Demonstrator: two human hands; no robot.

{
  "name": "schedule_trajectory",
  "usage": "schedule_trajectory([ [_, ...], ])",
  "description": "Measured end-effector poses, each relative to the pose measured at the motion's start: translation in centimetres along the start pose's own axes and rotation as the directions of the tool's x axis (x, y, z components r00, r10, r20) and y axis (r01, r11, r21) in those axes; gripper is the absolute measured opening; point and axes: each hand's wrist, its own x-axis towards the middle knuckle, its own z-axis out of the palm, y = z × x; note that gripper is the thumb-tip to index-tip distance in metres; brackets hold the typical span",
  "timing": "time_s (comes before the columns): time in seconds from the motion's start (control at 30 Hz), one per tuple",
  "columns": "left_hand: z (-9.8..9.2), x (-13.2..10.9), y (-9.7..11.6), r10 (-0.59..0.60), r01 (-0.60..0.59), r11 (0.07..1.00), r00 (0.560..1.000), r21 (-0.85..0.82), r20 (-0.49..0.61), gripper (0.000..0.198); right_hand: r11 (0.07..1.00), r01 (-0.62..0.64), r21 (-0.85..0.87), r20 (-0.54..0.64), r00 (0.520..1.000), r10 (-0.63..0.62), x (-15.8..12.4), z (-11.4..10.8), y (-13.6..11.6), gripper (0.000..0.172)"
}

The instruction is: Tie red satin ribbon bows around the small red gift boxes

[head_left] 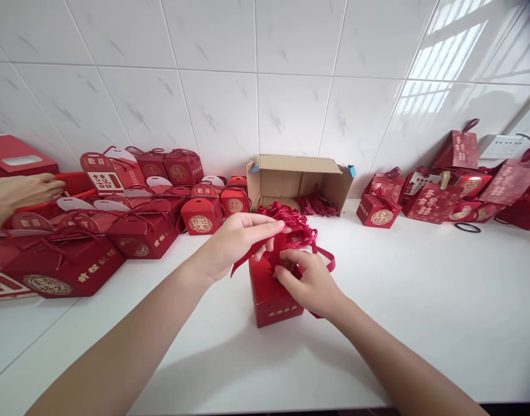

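A small red gift box [276, 301] with gold lettering stands upright on the white table in front of me. My left hand [236, 241] is closed on a red ribbon [249, 259] above the box's left side, and a loose end hangs below its fingers. At the top of the box, the thumb and fingers of my right hand [310, 282] pinch together at the ribbon. Exactly how the ribbon runs between both hands is partly hidden by the fingers. Just behind the box lies a tangle of red ribbons [306, 232].
An open cardboard carton [299, 164] lies against the tiled wall with more ribbons inside. Several red gift boxes [144, 231] crowd the left side, where another person's hand [29, 193] reaches in. Others [380, 209] stand at the right, near a black ring [467, 227].
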Motion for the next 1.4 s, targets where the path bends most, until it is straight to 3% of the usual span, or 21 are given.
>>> schedule_trajectory([
  [0.07,0.0,0.5,-0.2,0.014,-0.014,1.000,1.000,0.025,0.005,0.027,1.000,-0.003,0.007,-0.019,1.000,0.003,0.0,0.0,0.2,0.018],
  [0.2,-0.4,0.6,-1.8,0.050,-0.052,0.992,0.999,0.112,0.022,0.036,0.988,-0.045,0.145,-0.018,0.999,0.048,-0.1,0.1,0.7,0.027],
  [0.37,-0.7,-0.5,-4.4,0.068,-0.062,0.965,0.998,0.255,-0.012,0.031,0.976,-0.021,0.216,0.012,1.000,0.018,-0.2,-0.2,0.9,0.031],
  [0.47,-0.4,-0.9,-5.4,0.113,-0.082,0.953,0.990,0.291,-0.089,0.024,0.968,-0.024,0.249,0.026,1.000,0.018,-0.2,-0.1,0.8,0.032],
  [0.6,0.3,-1.3,-5.9,0.171,-0.132,0.959,0.975,0.251,-0.139,0.021,0.904,-0.123,0.410,-0.041,0.987,0.154,-0.2,0.4,0.9,0.015],
  [0.73,0.9,-1.7,-6.1,0.200,-0.167,0.957,0.972,0.236,-0.121,0.018,0.843,-0.152,0.517,-0.068,0.974,0.218,-0.2,0.7,1.3,0.026],
  [1.13,1.7,-1.7,-7.6,0.292,-0.223,0.929,0.932,0.296,-0.215,0.019,0.893,-0.101,0.439,-0.158,0.970,0.187,-0.3,0.9,1.8,0.022],
  [1.3,2.1,-1.9,-7.7,0.286,-0.218,0.938,0.926,0.270,-0.246,0.022,0.994,0.041,0.102,-0.276,0.961,-0.012,-0.4,0.7,1.7,0.005],
  [1.4,2.4,-2.0,-7.6,0.262,-0.208,0.954,0.927,0.215,-0.268,0.028,0.990,0.118,-0.083,-0.265,0.954,-0.136,-0.5,0.3,1.6,0.012],
])
